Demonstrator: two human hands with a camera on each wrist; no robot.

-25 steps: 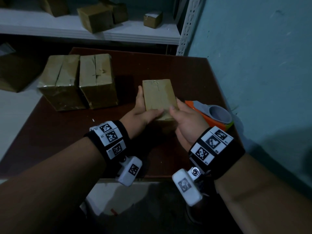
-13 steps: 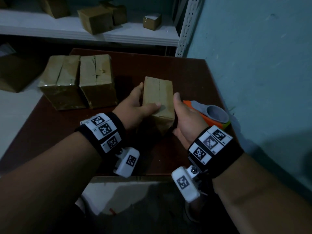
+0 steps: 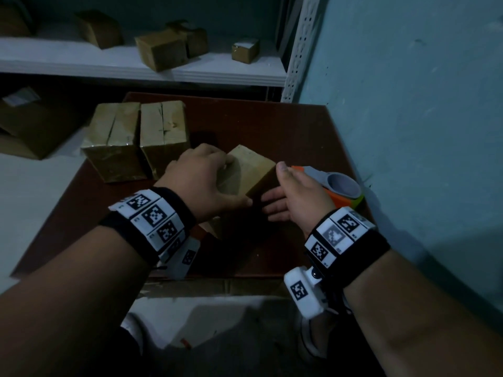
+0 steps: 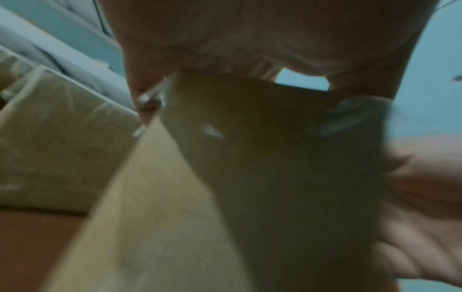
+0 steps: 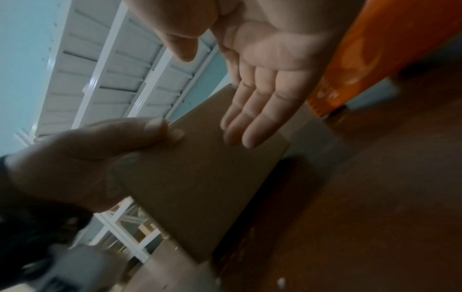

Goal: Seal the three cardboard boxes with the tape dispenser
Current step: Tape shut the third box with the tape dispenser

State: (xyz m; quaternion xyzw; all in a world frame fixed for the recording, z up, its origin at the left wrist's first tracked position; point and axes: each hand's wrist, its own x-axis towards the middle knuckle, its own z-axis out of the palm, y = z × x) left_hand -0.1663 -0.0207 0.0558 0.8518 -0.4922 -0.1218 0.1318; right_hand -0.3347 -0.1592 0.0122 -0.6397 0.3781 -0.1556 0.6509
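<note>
A small cardboard box (image 3: 250,170) is tilted up on one edge at the middle of the brown table (image 3: 272,126). My left hand (image 3: 201,180) grips it from above, fingers over the far edge and thumb at the near corner. My right hand (image 3: 294,194) is open, its straight fingers against the box's shaded right face (image 5: 200,187). Behind that hand the orange and grey tape dispenser (image 3: 337,189) lies on the table. Two larger cardboard boxes (image 3: 114,142) (image 3: 163,137) stand side by side at the back left, their top seams showing dark slits.
A blue wall (image 3: 408,131) runs close along the table's right edge. A white shelf (image 3: 190,69) behind the table carries several small boxes. A big carton (image 3: 32,123) sits on the floor to the left.
The small box went from lying flat to tipped up and turned. My left hand moved over its top. My right hand released its hold and opened against the box's side.
</note>
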